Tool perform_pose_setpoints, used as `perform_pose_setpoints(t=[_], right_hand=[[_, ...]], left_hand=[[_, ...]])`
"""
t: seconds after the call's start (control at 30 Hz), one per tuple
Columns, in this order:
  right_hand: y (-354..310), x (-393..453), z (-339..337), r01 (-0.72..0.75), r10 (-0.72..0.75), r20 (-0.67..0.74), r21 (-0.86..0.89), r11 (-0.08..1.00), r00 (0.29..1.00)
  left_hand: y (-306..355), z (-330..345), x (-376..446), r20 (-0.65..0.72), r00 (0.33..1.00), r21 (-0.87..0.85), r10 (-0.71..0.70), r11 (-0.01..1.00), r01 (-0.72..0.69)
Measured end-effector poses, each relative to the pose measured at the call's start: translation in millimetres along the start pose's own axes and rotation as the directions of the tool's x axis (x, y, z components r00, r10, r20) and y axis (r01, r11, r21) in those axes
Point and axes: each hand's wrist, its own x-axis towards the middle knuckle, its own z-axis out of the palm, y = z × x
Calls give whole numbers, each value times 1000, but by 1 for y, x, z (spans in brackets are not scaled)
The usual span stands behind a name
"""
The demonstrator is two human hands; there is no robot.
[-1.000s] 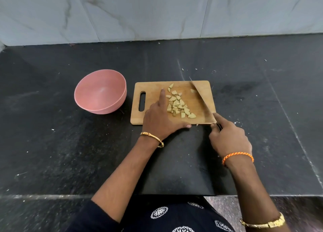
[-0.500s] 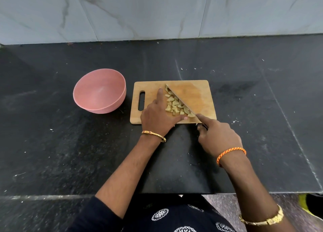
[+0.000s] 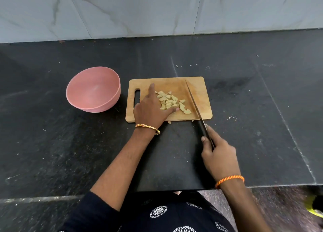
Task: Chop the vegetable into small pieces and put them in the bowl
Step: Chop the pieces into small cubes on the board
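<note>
The right hand [image 3: 219, 154] is clenched round the handle of the knife [image 3: 195, 104], forefinger laid along the top. The blade runs up and away across the right part of the board [image 3: 201, 84], just right of the pieces [image 3: 170, 101] and clear of most of them. The left hand [image 3: 150, 109] lies open on the board, grasping nothing: forefinger stretched along the left edge of the heap, thumb curled under its near edge, so the hand makes a wall on two sides.

The pieces look small enough already, so the step in hand is probably gathering them for the bowl [image 3: 93, 90], which sits empty just left of the board. To do it well, sweep the blade leftward toward the palm with its edge low against the wood, so nothing slips beneath. Keep the left fingers flat and still, tips away from the edge. Go gently near the front: one scrap [image 3: 169, 122] has already dropped onto the counter [image 3: 70, 144] just off the near edge, and a fast sweep could push more over. Once heaped, the pieces could be lifted between blade and palm, or the board carried to the bowl.
</note>
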Motion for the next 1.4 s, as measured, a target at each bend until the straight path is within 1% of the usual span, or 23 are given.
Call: perform_pose_setpoints(t=[0.07,0.1,0.17,0.2,0.27,0.33,0.47,0.53,0.6,0.67,0.73,0.77,0.83,0.9,0.97,1.03,1.1,1.17,1.27,1.4], right_hand=[[3,-7,9,-4,5,-12,73,997,1000],[4,-9,12,1,1,-18,93,996,1000],[0,-9,17,15,-14,-16,102,995,1000],[-4,-9,19,20,-20,-7,102,995,1000],[-10,-7,22,38,-40,17,95,995,999],[-18,-6,27,54,-57,62,49,997,996],[-40,-8,36,66,-72,168,41,997,983],[-50,-8,42,78,-86,197,48,996,977],[-57,-7,50,83,-93,209,53,995,974],[-61,-7,60,99,-109,215,57,993,971],[-64,-7,69,110,-125,232,77,991,965],[-66,-7,72,112,-132,240,95,989,962],[-67,-6,73,102,-136,238,151,983,962],[-64,-5,68,109,-150,193,208,972,970],[-58,-2,58,137,-167,123,220,966,978],[-52,5,46,147,-164,71,200,969,984],[-46,17,37,126,-141,78,169,978,987],[-44,28,32,129,-144,114,128,983,983],[-41,37,31,168,-181,153,91,982,971],[-44,37,33,227,-236,210,69,972,949]], left_hand=[[-1,-1,2,13,1000,-13,-2,1000,3],[-2,-1,2,20,1000,-48,-16,999,17],[-4,-1,3,2,997,-208,-76,975,75],[-6,-1,4,-24,992,-311,-125,944,111],[-11,-2,6,-50,971,-496,-235,850,180],[-21,0,8,-45,953,-623,-299,754,207],[-33,6,4,-26,942,-767,-335,611,197],[-35,6,1,-19,939,-819,-344,544,183],[-34,5,-1,-26,936,-852,-350,498,163],[-34,4,-3,-42,931,-868,-362,474,145],[-33,2,-5,-66,932,-860,-356,493,128],[-33,0,-9,-84,935,-838,-343,532,120],[-34,-5,-18,-133,949,-748,-287,657,94],[-38,-9,-27,-165,970,-622,-177,782,37],[-41,-13,-33,-128,989,-487,-70,874,-1],[-42,-17,-36,-74,997,-351,-29,937,1],[-43,-21,-36,-56,998,-271,-34,963,17],[-46,-24,-35,-33,998,-251,-48,967,38],[-55,-28,-32,27,996,-267,-81,960,85],[-60,-31,-21,95,992,-346,-78,932,106]])
